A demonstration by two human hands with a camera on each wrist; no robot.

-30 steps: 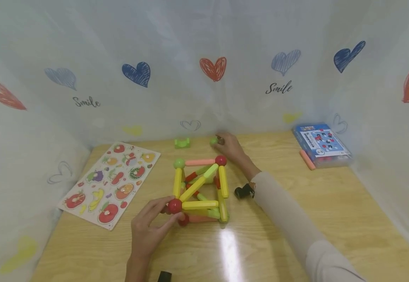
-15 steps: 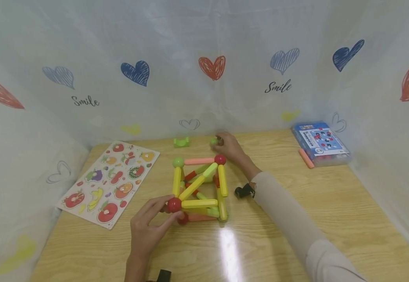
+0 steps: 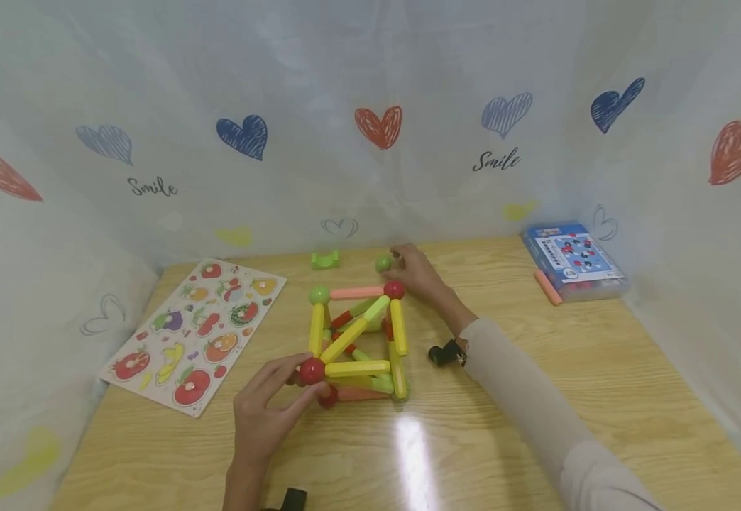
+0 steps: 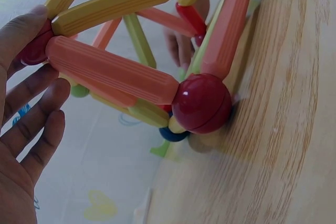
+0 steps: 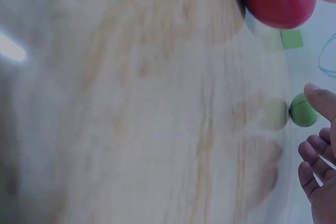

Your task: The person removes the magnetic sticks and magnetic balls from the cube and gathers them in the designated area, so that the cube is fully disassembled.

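Observation:
A frame of yellow [image 3: 358, 368], salmon and green magnetic rods joined by balls stands mid-table. My left hand [image 3: 271, 404] pinches the red ball [image 3: 312, 371] at its upper front-left corner; in the left wrist view the thumb lies against that ball and the other fingers curve below. Behind the frame, my right hand [image 3: 418, 273] has thumb and forefinger at either side of a loose green ball [image 3: 383, 262]. In the right wrist view this green ball [image 5: 303, 110] sits low at the table, its upper edge covered by the thumb; the forefinger is hidden.
A small green curved piece [image 3: 325, 260] lies near the back edge. On the left is a fruit picture board [image 3: 201, 333]. A blue-lidded box [image 3: 575, 259] stands at the back right, with a salmon rod [image 3: 548, 287] beside it. A white curtain encloses the table.
My right hand and the green ball have come slightly nearer, toward the frame, with the fingers a little more spread. The left hand keeps its place on the red ball. The head view has shifted slightly.

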